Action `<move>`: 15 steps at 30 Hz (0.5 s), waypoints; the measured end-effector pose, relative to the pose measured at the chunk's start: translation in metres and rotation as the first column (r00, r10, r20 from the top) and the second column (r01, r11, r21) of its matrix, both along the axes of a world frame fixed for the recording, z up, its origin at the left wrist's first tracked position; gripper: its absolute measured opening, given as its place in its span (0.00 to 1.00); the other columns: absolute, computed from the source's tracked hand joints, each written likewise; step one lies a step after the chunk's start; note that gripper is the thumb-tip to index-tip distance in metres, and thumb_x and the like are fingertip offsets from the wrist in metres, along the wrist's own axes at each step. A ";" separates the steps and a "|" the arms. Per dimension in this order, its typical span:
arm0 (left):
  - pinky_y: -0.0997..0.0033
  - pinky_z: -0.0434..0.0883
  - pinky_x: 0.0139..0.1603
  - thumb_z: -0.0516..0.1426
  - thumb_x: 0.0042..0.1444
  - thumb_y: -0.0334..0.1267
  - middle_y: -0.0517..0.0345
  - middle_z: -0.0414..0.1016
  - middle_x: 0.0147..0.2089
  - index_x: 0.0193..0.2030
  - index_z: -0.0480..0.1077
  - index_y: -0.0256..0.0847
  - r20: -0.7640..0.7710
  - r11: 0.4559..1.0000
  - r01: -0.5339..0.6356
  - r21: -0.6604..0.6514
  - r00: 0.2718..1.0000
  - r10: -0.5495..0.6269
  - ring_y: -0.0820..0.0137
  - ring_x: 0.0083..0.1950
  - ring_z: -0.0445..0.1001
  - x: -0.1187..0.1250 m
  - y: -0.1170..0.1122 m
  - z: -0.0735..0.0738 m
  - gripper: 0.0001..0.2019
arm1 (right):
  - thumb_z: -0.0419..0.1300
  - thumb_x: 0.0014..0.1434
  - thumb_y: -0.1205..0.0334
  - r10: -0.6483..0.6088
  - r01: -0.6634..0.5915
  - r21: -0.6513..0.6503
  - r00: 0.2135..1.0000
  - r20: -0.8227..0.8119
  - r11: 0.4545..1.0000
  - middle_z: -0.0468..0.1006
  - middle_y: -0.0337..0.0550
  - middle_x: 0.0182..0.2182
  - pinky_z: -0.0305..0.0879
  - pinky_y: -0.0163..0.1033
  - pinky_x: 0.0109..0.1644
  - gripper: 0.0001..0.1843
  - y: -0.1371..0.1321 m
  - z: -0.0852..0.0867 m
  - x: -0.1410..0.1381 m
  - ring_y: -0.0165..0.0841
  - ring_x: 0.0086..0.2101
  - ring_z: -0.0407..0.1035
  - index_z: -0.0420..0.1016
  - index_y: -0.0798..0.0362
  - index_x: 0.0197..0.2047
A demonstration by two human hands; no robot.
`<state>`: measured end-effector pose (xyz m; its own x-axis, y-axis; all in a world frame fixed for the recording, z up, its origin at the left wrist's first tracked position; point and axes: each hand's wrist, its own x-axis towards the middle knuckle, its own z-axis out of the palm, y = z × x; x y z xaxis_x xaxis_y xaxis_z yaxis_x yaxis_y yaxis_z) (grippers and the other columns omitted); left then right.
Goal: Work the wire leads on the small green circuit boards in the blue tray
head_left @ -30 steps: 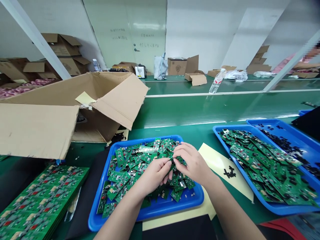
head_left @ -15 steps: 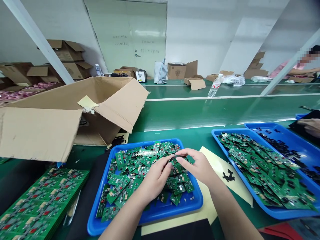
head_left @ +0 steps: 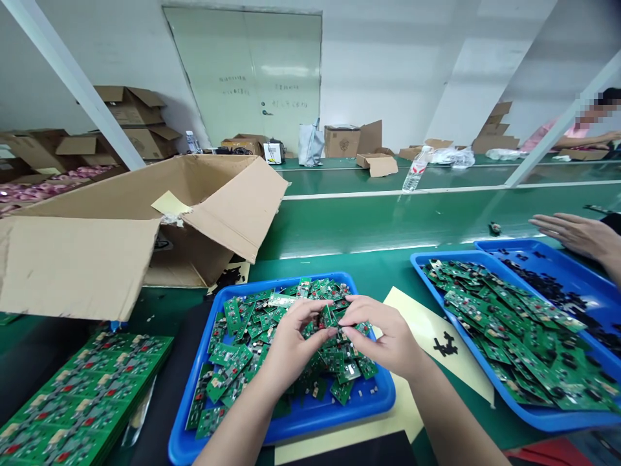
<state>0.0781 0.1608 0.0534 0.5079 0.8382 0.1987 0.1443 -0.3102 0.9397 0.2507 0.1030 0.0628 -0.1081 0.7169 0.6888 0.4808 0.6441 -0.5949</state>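
Both hands meet over a blue tray (head_left: pixel 182 395) heaped with small green circuit boards (head_left: pixel 233 356). My left hand (head_left: pixel 294 340) is closed, thumb and fingers gripping the edges of one circuit board (head_left: pixel 328 317). Thumb and fingertips of my right hand (head_left: pixel 385 333) pinch together at the right side of that board. Whatever lies between the right fingertips is too small to make out. Beside my right forearm, black foam-like pieces (head_left: pixel 445 345) stick to a pale yellow sheet (head_left: pixel 468 369).
A second blue tray (head_left: pixel 521 421) of boards stands right, beside a blue tray (head_left: pixel 490 244) of small black parts. Another person's hand (head_left: pixel 577 236) hovers there. Stacked board panels (head_left: pixel 97 388) lie left, below an open cardboard box (head_left: pixel 77 259). A bottle (head_left: pixel 417 168) stands behind.
My hands have shifted from a tight pinch to a wider hold, showing the board between them. Another person's hand has come in at the right, and a small dark object now lies on the green surface.
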 end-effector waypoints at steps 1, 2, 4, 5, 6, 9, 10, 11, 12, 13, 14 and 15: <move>0.62 0.70 0.48 0.63 0.48 0.34 0.54 0.74 0.42 0.45 0.75 0.45 -0.003 0.998 -0.027 0.059 1.000 0.028 0.64 0.45 0.72 -0.001 0.000 0.000 0.15 | 0.56 0.57 0.71 0.010 -0.011 0.042 1.000 0.024 0.999 0.78 0.39 0.28 0.68 0.48 0.51 0.07 0.000 0.000 -0.002 0.32 0.32 0.72 0.72 0.50 0.35; 0.62 0.70 0.48 0.62 0.48 0.33 0.56 0.74 0.40 0.45 0.75 0.46 -0.001 0.992 -0.053 0.117 0.999 0.053 0.65 0.44 0.72 -0.001 0.000 0.001 0.15 | 0.56 0.56 0.72 0.017 -0.021 0.076 0.999 0.051 0.997 0.77 0.40 0.28 0.69 0.48 0.51 0.08 0.000 0.000 -0.003 0.32 0.32 0.72 0.72 0.50 0.36; 0.64 0.70 0.45 0.61 0.49 0.30 0.58 0.74 0.38 0.45 0.75 0.48 0.019 0.972 -0.095 0.216 0.995 0.093 0.66 0.41 0.72 -0.003 0.000 0.002 0.15 | 0.57 0.56 0.73 0.016 -0.029 0.127 0.995 0.099 0.992 0.77 0.41 0.28 0.70 0.48 0.50 0.08 0.000 -0.001 -0.006 0.32 0.32 0.71 0.72 0.51 0.36; 0.66 0.70 0.44 0.60 0.49 0.29 0.58 0.73 0.37 0.45 0.75 0.48 0.037 0.961 -0.118 0.250 0.993 0.112 0.67 0.40 0.72 -0.003 -0.001 0.002 0.16 | 0.57 0.56 0.74 0.008 -0.025 0.148 0.993 0.114 0.989 0.76 0.41 0.28 0.70 0.47 0.49 0.09 0.000 -0.002 -0.007 0.31 0.31 0.71 0.72 0.51 0.36; 0.67 0.70 0.43 0.60 0.50 0.29 0.59 0.73 0.36 0.45 0.75 0.48 0.059 0.951 -0.140 0.276 0.990 0.129 0.68 0.39 0.72 -0.004 -0.002 0.003 0.16 | 0.57 0.55 0.74 -0.001 -0.020 0.167 0.993 0.122 0.986 0.76 0.41 0.28 0.71 0.47 0.48 0.09 0.000 -0.002 -0.008 0.31 0.31 0.71 0.72 0.51 0.36; 0.68 0.71 0.42 0.62 0.49 0.30 0.58 0.73 0.36 0.45 0.76 0.48 0.120 0.937 -0.174 0.304 0.982 0.143 0.68 0.39 0.72 -0.004 -0.003 0.003 0.16 | 0.57 0.55 0.75 -0.019 -0.005 0.211 0.994 0.112 0.978 0.76 0.41 0.27 0.73 0.45 0.44 0.10 -0.001 -0.002 -0.010 0.31 0.30 0.70 0.72 0.51 0.37; 0.67 0.71 0.42 0.63 0.49 0.32 0.58 0.74 0.36 0.45 0.75 0.48 0.136 0.940 -0.170 0.295 0.981 0.135 0.68 0.39 0.73 -0.004 -0.003 0.002 0.15 | 0.57 0.55 0.74 -0.021 -0.001 0.216 0.995 0.100 0.976 0.76 0.41 0.26 0.73 0.45 0.43 0.10 -0.001 -0.002 -0.011 0.32 0.30 0.71 0.72 0.51 0.37; 0.67 0.71 0.42 0.63 0.49 0.34 0.57 0.74 0.36 0.46 0.75 0.47 0.149 0.946 -0.162 0.281 0.981 0.124 0.67 0.39 0.73 -0.004 -0.004 0.002 0.15 | 0.57 0.55 0.74 -0.023 0.004 0.216 0.996 0.087 0.976 0.76 0.41 0.26 0.73 0.44 0.43 0.10 -0.002 -0.002 -0.011 0.32 0.30 0.71 0.72 0.50 0.37; 0.67 0.72 0.41 0.64 0.49 0.36 0.56 0.74 0.36 0.46 0.75 0.47 0.161 0.952 -0.156 0.262 0.980 0.116 0.66 0.39 0.73 -0.004 -0.004 0.001 0.15 | 0.57 0.55 0.74 -0.024 0.007 0.210 0.997 0.075 0.978 0.76 0.41 0.26 0.73 0.44 0.42 0.10 -0.002 -0.002 -0.012 0.33 0.31 0.72 0.72 0.50 0.37; 0.66 0.73 0.41 0.64 0.49 0.37 0.55 0.74 0.36 0.46 0.76 0.46 0.174 0.958 -0.153 0.241 0.978 0.112 0.66 0.40 0.73 -0.003 -0.004 0.001 0.15 | 0.56 0.55 0.74 -0.022 0.009 0.204 0.998 0.064 0.979 0.76 0.41 0.26 0.73 0.44 0.42 0.11 -0.002 -0.002 -0.013 0.33 0.31 0.72 0.72 0.50 0.38; 0.67 0.73 0.40 0.64 0.49 0.38 0.55 0.73 0.36 0.45 0.76 0.46 0.187 0.964 -0.148 0.220 0.976 0.107 0.66 0.40 0.73 -0.003 -0.005 0.000 0.15 | 0.56 0.56 0.74 -0.017 0.006 0.196 0.998 0.057 0.981 0.76 0.40 0.25 0.73 0.44 0.42 0.11 -0.002 -0.003 -0.013 0.34 0.31 0.72 0.73 0.49 0.38; 0.67 0.74 0.38 0.64 0.48 0.39 0.54 0.73 0.37 0.45 0.76 0.46 0.199 0.969 -0.139 0.202 0.975 0.098 0.66 0.39 0.73 -0.003 -0.005 0.000 0.15 | 0.56 0.56 0.74 -0.010 0.000 0.191 0.999 0.051 0.982 0.76 0.40 0.26 0.73 0.44 0.41 0.11 -0.002 -0.003 -0.014 0.33 0.30 0.72 0.72 0.49 0.38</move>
